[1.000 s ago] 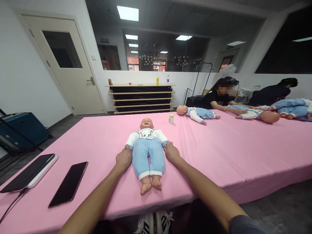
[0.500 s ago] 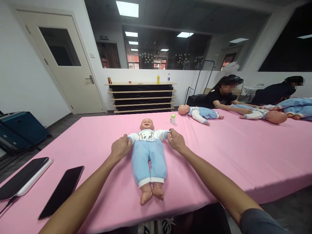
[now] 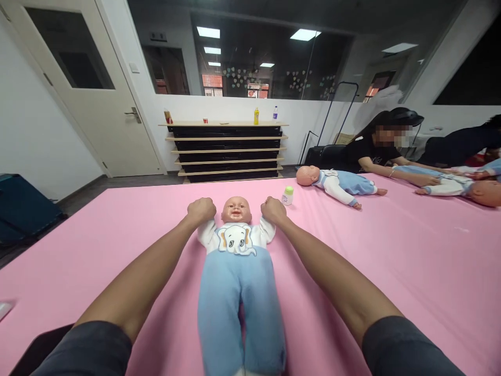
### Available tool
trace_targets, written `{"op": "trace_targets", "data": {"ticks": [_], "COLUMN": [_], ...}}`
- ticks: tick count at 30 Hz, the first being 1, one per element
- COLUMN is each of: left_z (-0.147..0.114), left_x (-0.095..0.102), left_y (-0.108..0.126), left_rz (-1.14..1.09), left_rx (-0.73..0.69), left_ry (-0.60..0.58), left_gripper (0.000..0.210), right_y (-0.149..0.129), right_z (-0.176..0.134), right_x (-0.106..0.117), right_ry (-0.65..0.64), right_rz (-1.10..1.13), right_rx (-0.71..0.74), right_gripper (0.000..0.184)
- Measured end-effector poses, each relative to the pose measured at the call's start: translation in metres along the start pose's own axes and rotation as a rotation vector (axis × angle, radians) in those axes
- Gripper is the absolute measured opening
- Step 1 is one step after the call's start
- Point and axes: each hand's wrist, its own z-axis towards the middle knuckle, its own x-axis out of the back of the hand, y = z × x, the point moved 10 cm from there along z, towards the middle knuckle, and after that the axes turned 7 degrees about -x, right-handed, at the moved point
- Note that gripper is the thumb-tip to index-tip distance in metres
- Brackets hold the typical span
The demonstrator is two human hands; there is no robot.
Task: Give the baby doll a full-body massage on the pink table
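Observation:
A baby doll (image 3: 237, 250) in a white and blue elephant outfit lies on its back before me, head away from me. Both its arms are raised beside its head. My left hand (image 3: 202, 210) is closed around the doll's hand on the left side, hiding it. On the other side my right hand (image 3: 274, 209) grips the doll's other hand, also covered by my fingers. A small white bottle with a green cap (image 3: 287, 196) stands just right of my right hand. The doll's feet are out of view.
A pink cloth (image 3: 148, 219) covers the table. Another doll (image 3: 340, 185) lies at the back right, near a person in black (image 3: 376, 149) who handles a further doll (image 3: 456, 185). A dark phone (image 3: 43, 344) is partly visible at the lower left. Shelves (image 3: 230, 151) stand behind.
Both my hands have moved forward, carrying the doll's arms from out at its sides up beside its head. My view has come closer to the doll.

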Motion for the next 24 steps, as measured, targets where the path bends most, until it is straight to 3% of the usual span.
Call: {"op": "trace_targets", "data": {"ticks": [4,6,12,17,20,24], "left_z": [0.031,0.041,0.068,0.058,0.031,-0.017], "left_x": [-0.054,-0.071,-0.09,-0.083,-0.062,-0.029], "left_y": [0.001,0.0,-0.006,-0.003,0.001,-0.005], "left_rz": [-0.001,0.006,0.011,-0.008,-0.032,-0.077], "left_rx": [0.003,0.002,0.029,0.049,0.061,0.105], "left_ry": [-0.092,-0.111,-0.182,-0.139,0.053,0.248], "left_gripper": [0.035,0.039,0.042,0.038,0.036,0.05], "right_y": [-0.008,-0.014,-0.032,-0.03,-0.026,-0.016], "right_z": [0.024,0.033,0.047,0.036,0.019,-0.016], "right_x": [-0.048,-0.067,-0.088,-0.078,-0.061,-0.017], "right_ry": [-0.136,-0.187,-0.22,-0.157,-0.084,0.126], "right_rz": [-0.055,-0.084,-0.121,-0.104,-0.08,-0.017], "right_rx": [0.04,0.083,0.196,0.146,0.094,0.059], "right_gripper": [0.029,0.026,0.031,0.029,0.031,0.033]}}
